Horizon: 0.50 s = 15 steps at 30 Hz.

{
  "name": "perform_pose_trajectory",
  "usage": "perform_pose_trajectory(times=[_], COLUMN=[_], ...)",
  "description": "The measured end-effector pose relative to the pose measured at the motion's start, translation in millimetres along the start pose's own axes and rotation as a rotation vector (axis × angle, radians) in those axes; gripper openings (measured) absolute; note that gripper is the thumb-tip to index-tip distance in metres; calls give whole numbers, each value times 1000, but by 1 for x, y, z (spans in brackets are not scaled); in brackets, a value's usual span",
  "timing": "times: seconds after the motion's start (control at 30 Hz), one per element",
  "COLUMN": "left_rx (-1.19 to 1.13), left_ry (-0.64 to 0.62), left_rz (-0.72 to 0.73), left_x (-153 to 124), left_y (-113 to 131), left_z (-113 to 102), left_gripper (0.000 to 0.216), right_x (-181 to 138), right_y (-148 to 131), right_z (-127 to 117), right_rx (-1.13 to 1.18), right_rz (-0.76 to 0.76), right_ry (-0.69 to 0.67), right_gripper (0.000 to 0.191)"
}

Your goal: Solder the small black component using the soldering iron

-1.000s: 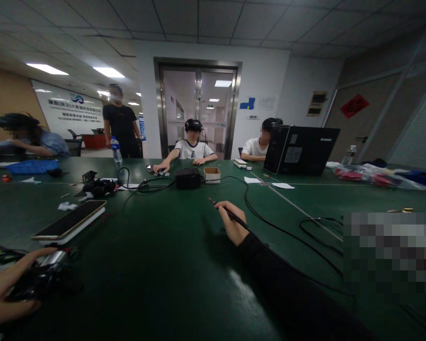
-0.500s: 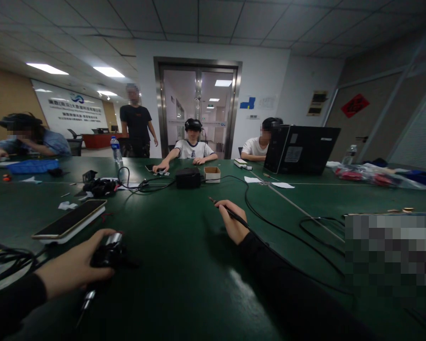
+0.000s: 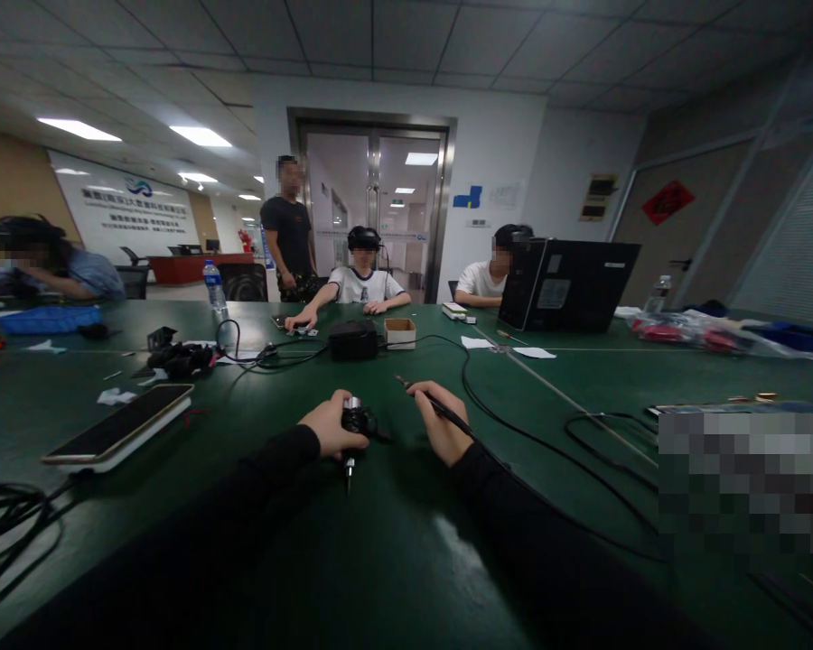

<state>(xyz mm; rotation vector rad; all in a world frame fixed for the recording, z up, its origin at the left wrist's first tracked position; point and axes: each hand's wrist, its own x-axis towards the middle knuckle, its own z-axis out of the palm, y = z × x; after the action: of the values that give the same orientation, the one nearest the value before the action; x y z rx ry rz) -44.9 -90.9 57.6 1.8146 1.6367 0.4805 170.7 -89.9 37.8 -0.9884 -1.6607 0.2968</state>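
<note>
My left hand (image 3: 329,422) is closed around a small black part with a silver cap and a thin metal pin (image 3: 353,424), held just above the green table (image 3: 379,542). My right hand (image 3: 440,417) rests on the table a little to the right, pinching a slim black corded tool (image 3: 437,406) like a pen, its tip pointing up and left. The tool's black cable (image 3: 515,424) runs off across the table. Both sleeves are black. The two hands are close together, a short gap between them.
A phone on a white block (image 3: 118,429) lies at the left, with loose black cables (image 3: 6,515) at the near left. A black box (image 3: 354,340), small cardboard box (image 3: 399,332) and laptop (image 3: 562,284) stand further back. Other people sit and stand across the table.
My left hand has carried the small black part from the near left across to the middle, stopping beside my right hand. A standing person has walked right toward the door.
</note>
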Motion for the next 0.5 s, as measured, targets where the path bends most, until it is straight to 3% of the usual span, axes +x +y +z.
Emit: perform_pose_trajectory(times=[0.3,0.4,0.5], left_rx=[22,99,340], left_ry=[55,48,145], left_rz=[12,1,73], left_x=[41,36,14], left_y=[30,35,52], left_z=[33,30,16], left_gripper=[82,88,88], right_x=[-1,-1,-1], right_y=[-2,-2,-1], right_z=[-1,-1,-1], right_rx=[-6,-9,-4], right_rz=[9,11,0], right_ry=[-6,-3,-3], right_gripper=[22,22,22])
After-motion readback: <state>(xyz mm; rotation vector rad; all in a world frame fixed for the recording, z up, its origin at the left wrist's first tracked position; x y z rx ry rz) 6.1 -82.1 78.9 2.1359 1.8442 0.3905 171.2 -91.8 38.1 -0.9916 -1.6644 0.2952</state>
